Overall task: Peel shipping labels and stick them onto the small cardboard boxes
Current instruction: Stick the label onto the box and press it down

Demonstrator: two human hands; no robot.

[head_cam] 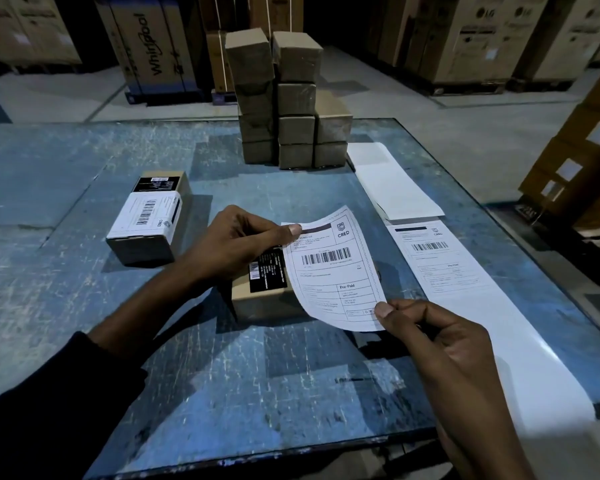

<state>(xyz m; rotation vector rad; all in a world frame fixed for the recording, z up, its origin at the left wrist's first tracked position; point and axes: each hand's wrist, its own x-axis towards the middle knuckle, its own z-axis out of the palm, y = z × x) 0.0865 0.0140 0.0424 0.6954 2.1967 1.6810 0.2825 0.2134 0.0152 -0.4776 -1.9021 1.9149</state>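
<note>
As I watch, the left hand (pixel 238 242) and right hand (pixel 430 336) pinch opposite corners of a curling paper label (pixel 329 268). It hangs over a small cardboard box (pixel 257 299) on the scuffed blue bench (pixel 222 375).

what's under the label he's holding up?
Under the peeled label, pinched by left hand and right hand, sits a small cardboard box with a black sticker. The label covers the box's right part; it can't be seen.

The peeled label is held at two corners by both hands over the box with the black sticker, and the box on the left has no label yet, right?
Not quite. The head view shows the box on the left already wears a white shipping label. The rest holds: the left hand and right hand pinch the peeled label over the box with the black sticker.
</note>
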